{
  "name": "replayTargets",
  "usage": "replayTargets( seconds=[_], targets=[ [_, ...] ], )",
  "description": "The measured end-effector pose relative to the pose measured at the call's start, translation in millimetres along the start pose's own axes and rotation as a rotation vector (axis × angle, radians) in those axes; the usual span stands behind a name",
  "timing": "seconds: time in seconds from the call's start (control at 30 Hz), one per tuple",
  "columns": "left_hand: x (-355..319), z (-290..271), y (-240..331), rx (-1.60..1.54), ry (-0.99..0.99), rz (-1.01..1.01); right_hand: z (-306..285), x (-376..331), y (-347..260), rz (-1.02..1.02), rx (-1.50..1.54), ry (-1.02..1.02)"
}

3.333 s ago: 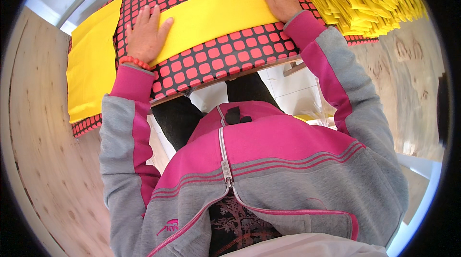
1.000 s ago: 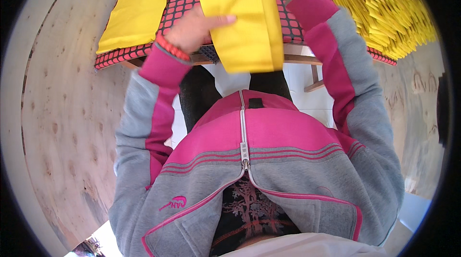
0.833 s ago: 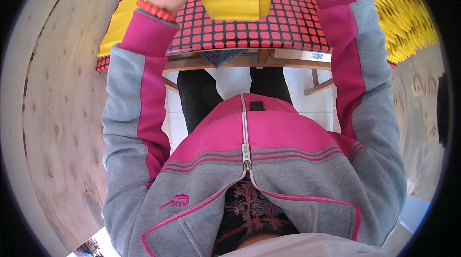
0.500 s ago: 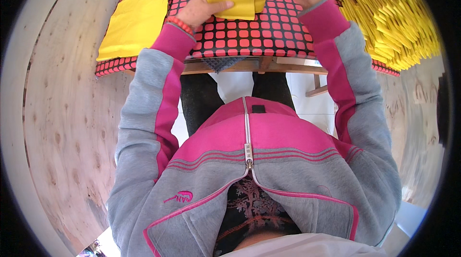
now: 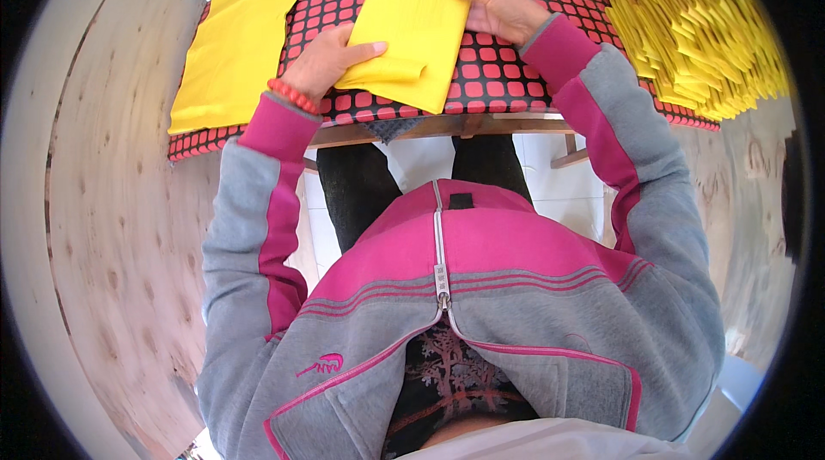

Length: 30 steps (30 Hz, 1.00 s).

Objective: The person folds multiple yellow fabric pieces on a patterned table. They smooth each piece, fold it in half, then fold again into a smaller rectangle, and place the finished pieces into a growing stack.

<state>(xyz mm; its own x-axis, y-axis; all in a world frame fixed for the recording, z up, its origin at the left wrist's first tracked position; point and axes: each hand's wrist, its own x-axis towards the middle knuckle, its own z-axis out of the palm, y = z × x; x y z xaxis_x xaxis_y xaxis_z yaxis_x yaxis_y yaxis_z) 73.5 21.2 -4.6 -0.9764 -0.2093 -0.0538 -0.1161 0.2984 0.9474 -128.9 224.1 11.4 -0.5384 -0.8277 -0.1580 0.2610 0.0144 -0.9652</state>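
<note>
A long folded piece of yellow cloth [image 5: 417,18] lies at a slant between my hands, over the table. Its near left part is folded over in a loose flap. My left hand [image 5: 331,60], with a red beaded bracelet at the wrist, holds the left edge by that flap, thumb on top and fingers underneath. On the far right edge, my right hand [image 5: 503,12] pinches the cloth between thumb and fingers. A flat yellow cloth piece [image 5: 241,43] lies to the left of my left hand; whether it is a stack I cannot tell.
A cover with red rounded squares on black [image 5: 498,78] is spread over the table. Many folded yellow pieces [image 5: 687,30] are heaped at the table's right side. A wooden panel [image 5: 129,202] stands along the left. Below the table's edge runs a wooden bar [image 5: 507,125].
The yellow cloth has come nearer to me and now lies slanted, with a flap at its near end. Both hands have moved toward me, my right hand now on the right edge.
</note>
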Motion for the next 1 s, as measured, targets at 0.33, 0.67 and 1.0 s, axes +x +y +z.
replayTargets(
  seconds=[0.33,0.67,1.0],
  targets=[
    [-31.9,21.8,13.2,1.092,0.477,0.367,-41.7,-14.1,-18.2,0.226,-0.361,-0.020],
    [-6.9,40.2,10.9,1.003,0.137,0.459,-30.4,37.9,-36.0,-0.644,-1.151,0.127],
    [-21.0,24.1,8.6,0.984,0.047,0.401,-9.5,82.8,8.7,-0.588,-1.606,0.030]
  ],
)
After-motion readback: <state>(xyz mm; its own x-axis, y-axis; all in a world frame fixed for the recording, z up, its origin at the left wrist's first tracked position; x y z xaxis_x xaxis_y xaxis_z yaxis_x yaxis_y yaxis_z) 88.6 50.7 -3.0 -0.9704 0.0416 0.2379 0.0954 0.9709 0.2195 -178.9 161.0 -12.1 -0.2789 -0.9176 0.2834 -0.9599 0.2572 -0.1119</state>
